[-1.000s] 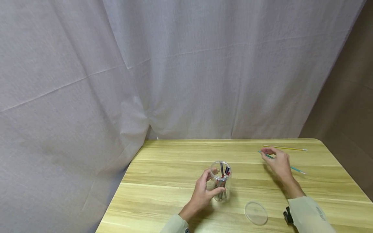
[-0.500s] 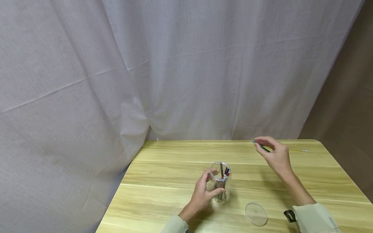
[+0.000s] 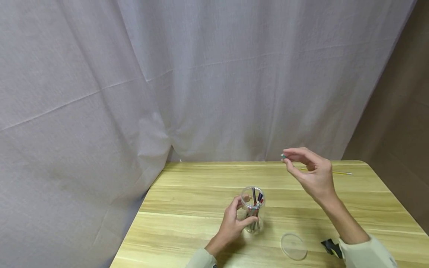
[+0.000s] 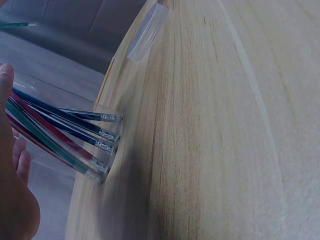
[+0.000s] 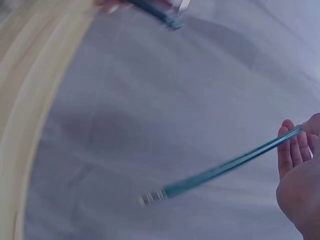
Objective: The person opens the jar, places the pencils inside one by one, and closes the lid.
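Note:
On the table stands a clear jar (image 3: pixel 263 213), with the fingers and thumb of my left hand (image 3: pixel 232 220) curled round its side. Inside it lean several pencils (image 4: pixel 75 127) in dark blue, red and green, eraser ends down in the left wrist view. My right hand (image 3: pixel 316 176) is raised above the table's far right part and pinches a green pencil (image 5: pixel 215 171) between thumb and fingertips. Its silver ferrule end points away from the hand in the right wrist view; in the head view only the near tip shows beyond the fingers.
A clear round lid (image 3: pixel 293 246) lies on the wooden table (image 3: pixel 187 223) to the right of the jar. Toward the far right edge rests a yellow pencil (image 3: pixel 342 172), partly behind my right hand. A grey curtain (image 3: pixel 214 93) hangs behind the table.
My right hand has lifted the green pencil off the table, moving up and slightly left, and the pencil has been turned. My left hand and the jar have stayed in place.

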Motion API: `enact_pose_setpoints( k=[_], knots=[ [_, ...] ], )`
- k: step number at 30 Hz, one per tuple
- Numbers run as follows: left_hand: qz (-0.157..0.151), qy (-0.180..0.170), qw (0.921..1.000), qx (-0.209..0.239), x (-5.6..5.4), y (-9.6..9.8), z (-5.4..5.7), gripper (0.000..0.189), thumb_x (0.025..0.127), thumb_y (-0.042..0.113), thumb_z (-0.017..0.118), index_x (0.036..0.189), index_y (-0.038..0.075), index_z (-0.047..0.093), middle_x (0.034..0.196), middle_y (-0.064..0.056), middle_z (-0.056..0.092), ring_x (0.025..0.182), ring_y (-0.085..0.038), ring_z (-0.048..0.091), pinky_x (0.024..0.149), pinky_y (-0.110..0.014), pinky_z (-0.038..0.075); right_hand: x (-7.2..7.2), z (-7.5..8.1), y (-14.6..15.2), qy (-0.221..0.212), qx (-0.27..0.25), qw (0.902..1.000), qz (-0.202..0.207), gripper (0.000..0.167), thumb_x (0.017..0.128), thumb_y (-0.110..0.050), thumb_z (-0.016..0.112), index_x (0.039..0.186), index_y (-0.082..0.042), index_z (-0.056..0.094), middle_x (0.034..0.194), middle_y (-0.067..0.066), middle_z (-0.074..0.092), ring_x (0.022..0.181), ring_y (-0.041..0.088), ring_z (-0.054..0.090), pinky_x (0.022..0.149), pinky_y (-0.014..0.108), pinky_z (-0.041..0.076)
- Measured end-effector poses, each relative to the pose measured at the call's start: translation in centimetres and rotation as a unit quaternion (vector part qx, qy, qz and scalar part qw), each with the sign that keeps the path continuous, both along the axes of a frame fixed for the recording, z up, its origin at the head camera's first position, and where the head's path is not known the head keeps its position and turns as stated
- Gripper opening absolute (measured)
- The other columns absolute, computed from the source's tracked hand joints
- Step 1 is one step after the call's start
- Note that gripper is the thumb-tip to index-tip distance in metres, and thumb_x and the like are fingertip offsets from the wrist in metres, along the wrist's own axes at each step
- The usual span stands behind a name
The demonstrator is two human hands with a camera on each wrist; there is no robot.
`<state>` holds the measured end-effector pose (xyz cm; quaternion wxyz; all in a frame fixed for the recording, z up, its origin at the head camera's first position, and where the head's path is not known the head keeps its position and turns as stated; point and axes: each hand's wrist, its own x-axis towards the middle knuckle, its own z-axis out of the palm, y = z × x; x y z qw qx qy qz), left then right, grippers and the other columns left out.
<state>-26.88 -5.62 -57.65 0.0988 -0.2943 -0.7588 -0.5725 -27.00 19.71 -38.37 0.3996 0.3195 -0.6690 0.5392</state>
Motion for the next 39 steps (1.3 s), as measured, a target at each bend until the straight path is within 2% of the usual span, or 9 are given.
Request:
enact_pose_setpoints(
  k=[4,9,12,16,20,24,31,36,39],
  knots=[
    [0.001,0.001,1.0,0.0,0.0,0.0,0.0,0.071,0.088,0.019,0.088,0.147,0.006,0.052,0.144,-0.011,0.064,0.128,-0.035,0.064,0.112,-0.048,0.049,0.8,1.0,-0.8,-0.006,-0.046,0.9968,0.065,0.036,0.078,0.036,0.062,0.111,0.023,0.068,0.103,0.021,0.073,0.091,0.017,0.077,0.084,0.024,0.061],
    [0.002,0.002,1.0,-0.002,0.0,0.1,0.1,0.072,0.088,0.02,0.088,0.148,0.006,0.051,0.144,-0.011,0.064,0.128,-0.033,0.064,0.112,-0.047,0.05,2.0,2.4,-2.0,-0.002,-0.102,0.9852,0.138,0.025,0.086,0.026,0.065,0.111,0.029,0.062,0.106,0.022,0.07,0.091,0.023,0.078,0.086,0.027,0.062],
    [0.001,0.004,1.0,-0.003,0.0,0.1,0.0,0.071,0.088,0.02,0.088,0.148,0.006,0.051,0.144,-0.011,0.063,0.128,-0.029,0.064,0.112,-0.046,0.05,2.6,3.1,-2.6,0.005,-0.123,0.9796,0.159,0.023,0.087,0.025,0.065,0.109,0.032,0.06,0.103,0.025,0.069,0.091,0.026,0.078,0.087,0.028,0.062],
    [0.002,0.006,1.0,-0.004,0.0,0.1,0.0,0.071,0.088,0.021,0.088,0.147,0.006,0.051,0.144,-0.01,0.064,0.129,-0.027,0.064,0.112,-0.046,0.049,3.2,3.8,-3.3,0.008,-0.147,0.9728,0.178,0.024,0.083,0.034,0.059,0.107,0.033,0.058,0.099,0.027,0.069,0.09,0.029,0.078,0.084,0.028,0.063],
    [0.003,0.006,1.0,-0.002,0.0,0.0,0.0,0.071,0.088,0.02,0.089,0.147,0.008,0.052,0.143,-0.008,0.064,0.128,-0.026,0.064,0.112,-0.047,0.05,3.4,3.9,-3.9,0.005,-0.159,0.9679,0.194,0.027,0.081,0.038,0.055,0.107,0.033,0.056,0.097,0.025,0.07,0.091,0.029,0.078,0.081,0.029,0.063],
    [-0.003,-0.002,1.0,0.003,0.0,0.0,0.1,0.071,0.088,0.02,0.088,0.148,0.011,0.052,0.143,-0.006,0.064,0.129,-0.025,0.063,0.113,-0.047,0.049,3.3,2.7,-4.6,-0.009,-0.14,0.9715,0.191,0.027,0.082,0.038,0.056,0.108,0.03,0.057,0.097,0.025,0.072,0.092,0.027,0.078,0.082,0.029,0.063],
    [-0.005,-0.01,0.9999,0.0,0.0,0.0,0.2,0.07,0.089,0.021,0.087,0.148,0.012,0.051,0.145,-0.004,0.063,0.131,-0.024,0.063,0.114,-0.05,0.048,2.8,-1.4,-5.6,-0.079,-0.1,0.9813,0.144,0.027,0.085,0.033,0.061,0.11,0.021,0.061,0.1,0.022,0.07,0.095,0.021,0.078,0.084,0.029,0.063],
    [-0.007,0.0,1.0,-0.003,0.0,0.0,0.2,0.07,0.09,0.021,0.087,0.149,0.012,0.05,0.146,-0.004,0.062,0.131,-0.023,0.062,0.113,-0.049,0.049,2.8,-4.2,-5.9,-0.139,-0.08,0.9814,0.106,0.025,0.088,0.028,0.065,0.11,0.016,0.063,0.104,0.03,0.066,0.099,0.017,0.077,0.087,0.031,0.062],
    [-0.007,-0.002,1.0,-0.001,0.0,0.0,0.2,0.071,0.09,0.021,0.087,0.149,0.01,0.05,0.144,-0.004,0.063,0.13,-0.023,0.063,0.113,-0.048,0.049,2.8,-5.6,-6.1,-0.152,-0.075,0.9809,0.095,0.026,0.088,0.027,0.067,0.11,0.014,0.064,0.107,0.026,0.067,0.101,0.015,0.076,0.088,0.03,0.062]
  ],
)
